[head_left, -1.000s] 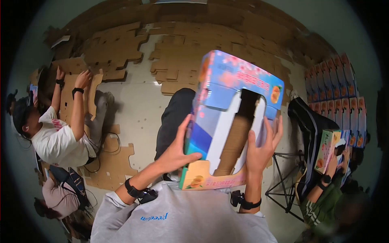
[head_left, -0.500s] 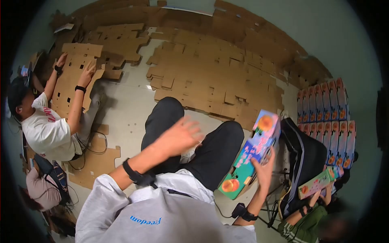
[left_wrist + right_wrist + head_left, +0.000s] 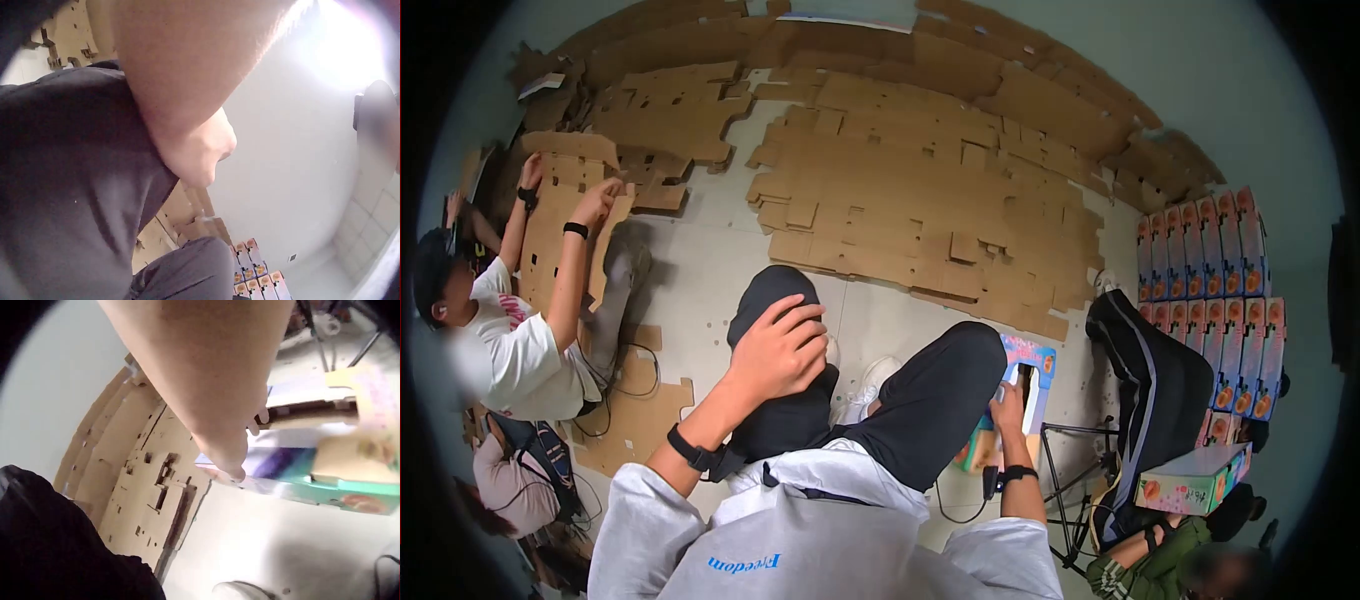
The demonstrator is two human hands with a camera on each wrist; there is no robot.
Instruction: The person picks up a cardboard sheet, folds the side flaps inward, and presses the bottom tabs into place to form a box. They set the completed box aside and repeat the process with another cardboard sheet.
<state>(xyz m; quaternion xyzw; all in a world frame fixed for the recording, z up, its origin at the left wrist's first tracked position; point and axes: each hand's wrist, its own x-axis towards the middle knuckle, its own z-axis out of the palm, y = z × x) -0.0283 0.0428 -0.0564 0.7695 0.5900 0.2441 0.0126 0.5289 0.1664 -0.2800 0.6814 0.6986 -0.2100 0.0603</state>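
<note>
My left hand (image 3: 780, 350) rests on my left knee (image 3: 765, 285), fingers relaxed over the dark trousers; the left wrist view has the hand (image 3: 200, 150) partly hidden behind the wrist. Beside my right thigh, low by the floor, is a colourful carton (image 3: 1042, 362) printed with peaches and blossom, with a long opening in its face. My right hand (image 3: 1006, 408) holds it by the edge of one side. In the right wrist view the thumb lies along the carton's (image 3: 350, 465) outer side, with fingertips (image 3: 262, 416) at the opening. My thigh covers part of the carton in the head view.
Flattened brown cardboard (image 3: 900, 190) is piled ahead on the floor. Rows of similar printed cartons (image 3: 1200, 250) stand at the right. A black tripod (image 3: 1065, 490) is near my right arm. One person (image 3: 525, 310) handles cardboard at left; another (image 3: 1155, 560) sits at right with a carton (image 3: 1190, 480).
The carton went from both hands in front of me to my right hand alone, then down beside my right thigh. My left hand let go and came onto my left knee.
</note>
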